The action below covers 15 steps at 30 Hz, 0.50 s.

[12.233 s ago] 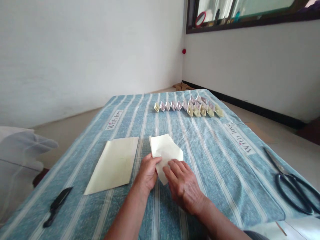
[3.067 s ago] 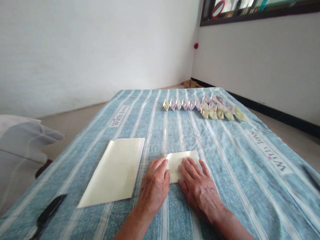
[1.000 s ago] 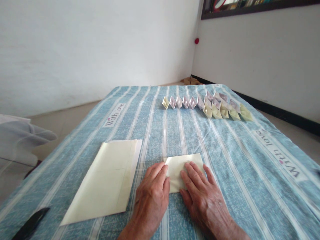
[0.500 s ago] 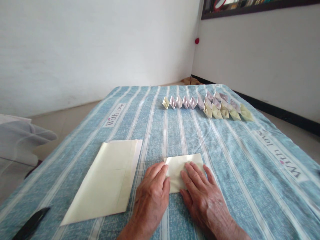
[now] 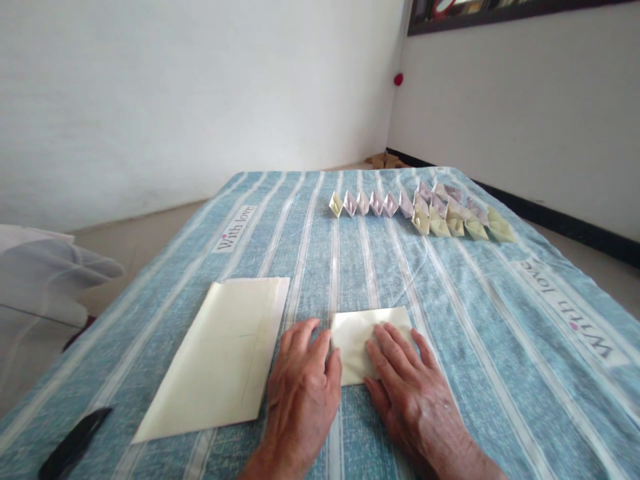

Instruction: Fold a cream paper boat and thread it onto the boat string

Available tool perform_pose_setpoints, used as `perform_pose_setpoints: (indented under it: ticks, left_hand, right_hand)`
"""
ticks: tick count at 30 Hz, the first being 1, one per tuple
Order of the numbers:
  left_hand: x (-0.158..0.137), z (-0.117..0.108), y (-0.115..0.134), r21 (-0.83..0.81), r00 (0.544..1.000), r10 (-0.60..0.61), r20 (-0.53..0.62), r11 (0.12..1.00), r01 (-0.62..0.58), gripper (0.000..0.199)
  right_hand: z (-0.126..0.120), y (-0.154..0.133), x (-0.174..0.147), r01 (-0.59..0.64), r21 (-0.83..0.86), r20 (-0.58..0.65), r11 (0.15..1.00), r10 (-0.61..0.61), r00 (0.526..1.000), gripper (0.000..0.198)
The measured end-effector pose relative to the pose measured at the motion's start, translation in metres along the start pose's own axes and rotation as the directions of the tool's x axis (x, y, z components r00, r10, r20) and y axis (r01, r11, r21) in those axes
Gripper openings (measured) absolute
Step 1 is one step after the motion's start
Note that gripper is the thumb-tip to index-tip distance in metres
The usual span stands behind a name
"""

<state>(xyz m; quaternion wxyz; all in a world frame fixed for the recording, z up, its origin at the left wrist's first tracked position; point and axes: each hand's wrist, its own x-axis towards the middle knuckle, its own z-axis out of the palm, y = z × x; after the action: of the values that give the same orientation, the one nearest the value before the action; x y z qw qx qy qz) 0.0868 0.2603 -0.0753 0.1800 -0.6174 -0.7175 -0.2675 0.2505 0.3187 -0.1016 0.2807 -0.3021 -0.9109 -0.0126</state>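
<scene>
A folded piece of pale yellow paper (image 5: 353,337) lies flat on the striped blue tablecloth (image 5: 240,260) in front of me. My right hand (image 5: 407,383) rests on its right half, fingers stretched out over the paper. My left hand (image 5: 305,380) is at its left edge, with the fingers apart and slightly bent; the thumb and index finger are close to that edge. Left of my left hand lies a stack of larger pale yellow sheets (image 5: 215,360), with a whitish sheet showing along its right side.
Several folded paper boats (image 5: 376,204), yellowish and pale purple, stand in rows toward the far right of the table. A black object (image 5: 75,443), perhaps a knife, lies at the near left corner. Greyish cloth (image 5: 45,287) hangs beyond the left edge.
The fingers of my left hand have lifted and spread a little, off the paper's left edge. My right hand stays on the paper. The whole view has shifted slightly.
</scene>
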Motion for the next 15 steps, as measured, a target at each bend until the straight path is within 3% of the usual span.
perform_pose_setpoints:
  ticks: [6, 11, 15]
  left_hand:
    - [-0.001, -0.004, 0.023, -0.149, 0.973, 0.219, -0.074, 0.962, -0.228, 0.025]
    - [-0.007, -0.008, 0.037, -0.248, 0.968, 0.204, -0.150, 0.940, -0.236, 0.034]
    - [-0.006, -0.001, 0.036, -0.294, 0.973, 0.222, -0.060, 0.928, -0.230, 0.030]
  right_hand:
    - [-0.002, -0.001, 0.003, 0.013, -0.008, -0.013, 1.000, -0.014, 1.000, 0.033]
    - [-0.001, 0.000, 0.001, 0.024, -0.012, -0.018, 1.000, -0.024, 1.000, 0.037]
    - [0.000, 0.001, 0.000, 0.040, -0.023, -0.016, 0.999, -0.040, 0.999, 0.038]
